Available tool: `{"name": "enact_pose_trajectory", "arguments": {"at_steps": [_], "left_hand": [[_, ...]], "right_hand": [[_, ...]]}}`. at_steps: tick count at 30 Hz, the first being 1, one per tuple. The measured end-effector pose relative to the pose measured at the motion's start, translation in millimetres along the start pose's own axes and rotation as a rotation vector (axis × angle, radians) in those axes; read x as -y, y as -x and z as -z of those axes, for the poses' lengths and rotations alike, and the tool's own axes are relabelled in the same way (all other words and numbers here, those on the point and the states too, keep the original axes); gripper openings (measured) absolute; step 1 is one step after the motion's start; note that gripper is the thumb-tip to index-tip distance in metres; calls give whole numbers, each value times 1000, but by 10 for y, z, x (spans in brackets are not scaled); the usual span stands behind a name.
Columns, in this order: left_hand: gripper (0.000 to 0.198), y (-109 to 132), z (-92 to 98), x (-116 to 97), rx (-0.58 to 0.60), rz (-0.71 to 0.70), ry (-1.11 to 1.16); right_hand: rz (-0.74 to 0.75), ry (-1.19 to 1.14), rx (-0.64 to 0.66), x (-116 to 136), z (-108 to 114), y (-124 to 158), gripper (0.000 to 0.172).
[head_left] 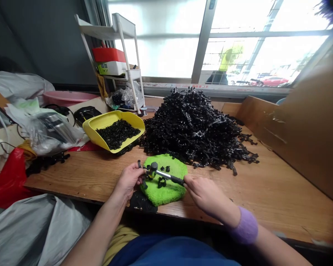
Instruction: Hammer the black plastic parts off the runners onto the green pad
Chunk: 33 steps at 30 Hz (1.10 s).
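Wooden surface (266, 192) carries a big heap of black plastic parts (194, 129) behind a green cloth pad (169, 192). Left hand (129, 181) pinches one black part (147, 173) above the pad, and right hand (203, 194) grips a small mallet (163, 174) by its handle.

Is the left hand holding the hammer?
No, the left hand grips a small black plastic piece, while the hammer is held by the right hand.

Black parts (162, 181) on lime-green cloth (173, 188)
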<state>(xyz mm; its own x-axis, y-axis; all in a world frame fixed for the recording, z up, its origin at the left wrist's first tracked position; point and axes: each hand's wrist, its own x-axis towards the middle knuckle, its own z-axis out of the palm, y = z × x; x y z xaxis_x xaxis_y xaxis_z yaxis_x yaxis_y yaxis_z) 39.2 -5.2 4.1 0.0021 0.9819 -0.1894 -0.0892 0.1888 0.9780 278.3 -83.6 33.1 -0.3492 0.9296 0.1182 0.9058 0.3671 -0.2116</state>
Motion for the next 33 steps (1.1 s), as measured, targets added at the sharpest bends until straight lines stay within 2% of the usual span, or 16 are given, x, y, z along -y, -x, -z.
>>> {"name": "enact_pose_trajectory", "arguments": {"at_steps": [2,7,11,16,24,33], "left_hand": [[21,-14,7,9,-1,0,-16],[23,-33,32,34,23,-1,1],[24,-20,48,54,44,-39,21],[24,-58,73,44,69,-61,50],[22,-183,139,-14,202,12,-5],[23,-236,149,33,218,34,59]], "right_hand": [[-3,-30,-26,-9,10,-1,21],[28,-300,-188,-37,131,13,28],[36,-391,-200,-75,160,40,28],[45,-499,-223,-159,69,64,27],[56,-520,-200,-217,20,41,25],[20,-449,-178,-230,-5,-45,27]]}}
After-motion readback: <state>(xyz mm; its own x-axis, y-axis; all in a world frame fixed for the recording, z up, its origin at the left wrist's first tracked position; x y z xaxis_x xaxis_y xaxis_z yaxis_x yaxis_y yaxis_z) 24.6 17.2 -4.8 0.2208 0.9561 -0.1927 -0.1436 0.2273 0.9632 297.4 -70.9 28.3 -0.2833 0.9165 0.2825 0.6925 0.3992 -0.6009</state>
